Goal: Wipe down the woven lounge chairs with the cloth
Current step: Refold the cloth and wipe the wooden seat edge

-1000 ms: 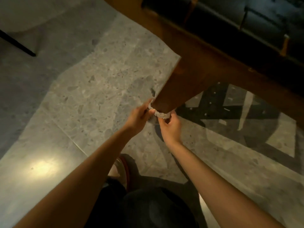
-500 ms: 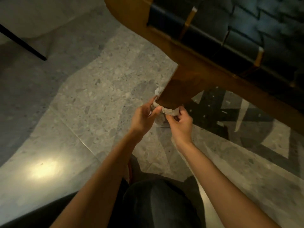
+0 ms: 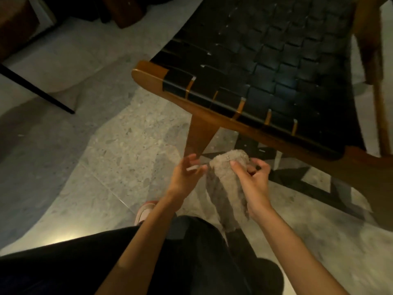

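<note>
A lounge chair (image 3: 265,67) with a black woven seat and a brown wooden frame fills the upper right. Its front leg (image 3: 198,137) tapers down to the floor just above my hands. My right hand (image 3: 253,177) grips a beige, fuzzy cloth (image 3: 227,184), whose bunched top sits at my fingers while the rest hangs down toward my knee. My left hand (image 3: 187,173) hovers just left of the cloth with fingers spread and relaxed, holding nothing. Both hands are below the leg and apart from it.
The floor (image 3: 119,158) is grey speckled stone with a bright reflection at lower left. A thin black leg (image 3: 36,90) of other pale furniture crosses the upper left. My dark-trousered knees (image 3: 191,252) and one shoe (image 3: 145,210) are below my hands.
Both hands held the cloth wrapped round the bottom of the chair leg; now it is off the leg, the left hand has let go, and the view has risen to show the seat.
</note>
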